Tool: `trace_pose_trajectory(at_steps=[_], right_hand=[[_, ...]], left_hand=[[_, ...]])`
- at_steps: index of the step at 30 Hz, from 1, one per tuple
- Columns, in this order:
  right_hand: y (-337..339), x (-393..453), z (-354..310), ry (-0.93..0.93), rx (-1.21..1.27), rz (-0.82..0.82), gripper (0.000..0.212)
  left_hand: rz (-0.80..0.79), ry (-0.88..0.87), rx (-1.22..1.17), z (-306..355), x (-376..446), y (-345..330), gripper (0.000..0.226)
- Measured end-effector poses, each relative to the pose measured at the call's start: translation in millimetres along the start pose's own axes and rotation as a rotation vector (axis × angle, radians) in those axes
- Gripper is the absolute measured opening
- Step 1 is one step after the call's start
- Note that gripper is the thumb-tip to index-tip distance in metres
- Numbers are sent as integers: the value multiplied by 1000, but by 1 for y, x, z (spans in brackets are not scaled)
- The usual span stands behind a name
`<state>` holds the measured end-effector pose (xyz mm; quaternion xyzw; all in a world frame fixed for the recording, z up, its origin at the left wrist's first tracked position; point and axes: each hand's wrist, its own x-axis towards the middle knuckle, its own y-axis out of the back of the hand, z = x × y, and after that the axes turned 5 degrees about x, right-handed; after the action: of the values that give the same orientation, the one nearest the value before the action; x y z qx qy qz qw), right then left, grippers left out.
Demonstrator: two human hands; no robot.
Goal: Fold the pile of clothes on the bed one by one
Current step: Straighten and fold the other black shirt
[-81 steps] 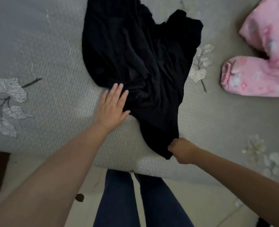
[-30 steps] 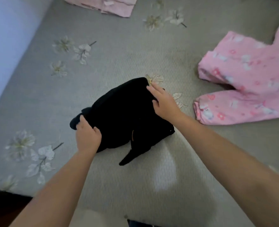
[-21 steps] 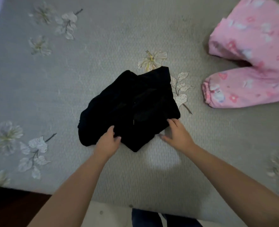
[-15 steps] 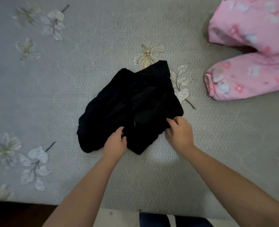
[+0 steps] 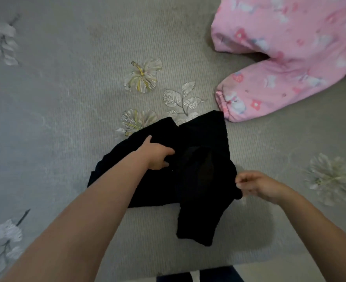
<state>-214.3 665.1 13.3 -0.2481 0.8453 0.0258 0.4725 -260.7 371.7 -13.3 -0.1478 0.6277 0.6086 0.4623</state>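
Observation:
A black garment [image 5: 200,180] lies bunched and partly folded on the grey bed sheet [image 5: 66,119], near the front edge. One flap of it points toward me at the lower right. My left hand [image 5: 155,154] rests on the garment's middle, fingers curled into the cloth and thumb raised. My right hand [image 5: 257,185] pinches the garment's right edge with curled fingers. A pink patterned garment [image 5: 286,58] lies spread at the upper right, its cuff almost touching the black garment's far corner.
The sheet carries printed flowers and leaves [image 5: 141,76]. The bed's front edge runs along the bottom of the view, with my legs in dark jeans [image 5: 198,276] just beyond it.
The black garment has opened out, with a flap now extending toward the bed's front edge. My left hand moved up onto its middle. My right hand shifted to its right edge.

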Motion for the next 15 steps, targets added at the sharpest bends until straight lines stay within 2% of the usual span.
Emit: trace_pose_trajectory(at_steps=[1, 3, 4, 5, 6, 7, 9, 11, 12, 14, 15], right_hand=[[12, 1, 0, -33, 124, 75, 41], [31, 7, 0, -52, 373, 222, 53], [35, 7, -4, -48, 474, 255, 48], [37, 9, -10, -41, 539, 260, 33], [34, 8, -19, -42, 575, 258, 12], [34, 9, -27, -33, 592, 252, 11], [39, 17, -44, -81, 601, 251, 28], [39, 32, -65, -141, 633, 290, 11], [40, 42, -73, -174, 638, 325, 11], [39, 63, -91, -235, 585, 387, 27], [34, 72, -99, -247, 512, 428, 29]], left_hand=[[2, -29, 13, 10, 2, -5, 35], [120, -28, -27, 23, 6, -13, 29], [193, 1, -136, 27, 6, -13, 28], [285, 60, -318, 28, 4, -11, 26], [362, 153, -543, 26, 1, -8, 26], [415, 281, -778, 21, -2, -4, 31], [486, 574, -1247, 4, -7, 6, 35], [573, 840, -1643, -15, -13, 16, 31], [589, 945, -1803, -23, -16, 18, 30], [531, 1094, -1946, -29, -18, 20, 30], [463, 1119, -1899, -26, -19, 20, 29]])
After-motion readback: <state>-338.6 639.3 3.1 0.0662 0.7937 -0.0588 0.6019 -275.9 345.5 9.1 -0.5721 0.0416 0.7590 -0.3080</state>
